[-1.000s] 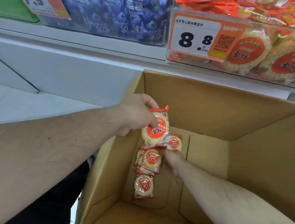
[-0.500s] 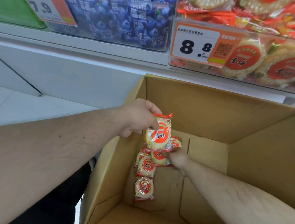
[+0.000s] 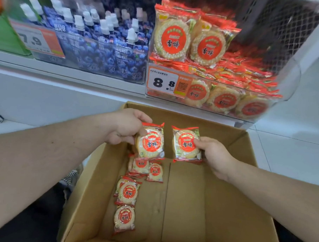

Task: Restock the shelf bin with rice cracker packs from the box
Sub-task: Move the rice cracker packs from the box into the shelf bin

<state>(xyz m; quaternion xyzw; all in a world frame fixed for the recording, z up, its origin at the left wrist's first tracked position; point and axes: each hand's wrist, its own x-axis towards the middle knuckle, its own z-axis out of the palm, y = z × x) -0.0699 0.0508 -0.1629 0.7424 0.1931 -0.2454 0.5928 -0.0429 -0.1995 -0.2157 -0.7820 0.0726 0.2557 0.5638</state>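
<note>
The left hand [image 3: 125, 128] pinches one glossy round rice cracker pack [image 3: 151, 142] at its crimped red top. Just beside it, the right hand [image 3: 216, 156] grips a second pack [image 3: 186, 144] by its side edge. Below both hands, more loose packs [image 3: 127, 192] lie on the brown cardboard box [image 3: 186, 202] floor. Above the hands sits the clear plastic shelf bin [image 3: 285, 89].
</note>
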